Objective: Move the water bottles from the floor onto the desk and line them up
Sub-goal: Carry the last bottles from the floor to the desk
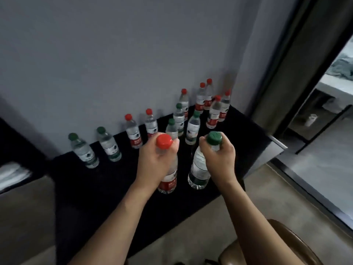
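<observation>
While both hands grip clear bottles by the neck, left hand (154, 165) holds the red-capped bottle (168, 176), right hand (219, 159) the green-capped bottle (198, 175).

Grey wall (114, 54) behind; brown chair (286, 245) bottom right; perhaps a small white bin (310, 120) beyond the doorway

We seem to be in a hotel room or bedroom — a long black desk (114, 188) runs along a plain grey wall (114, 54), a brown leather chair (277, 245) sits beside it, and through the dark-framed doorway (298, 92) rumpled bedding (342, 71) shows.
</observation>
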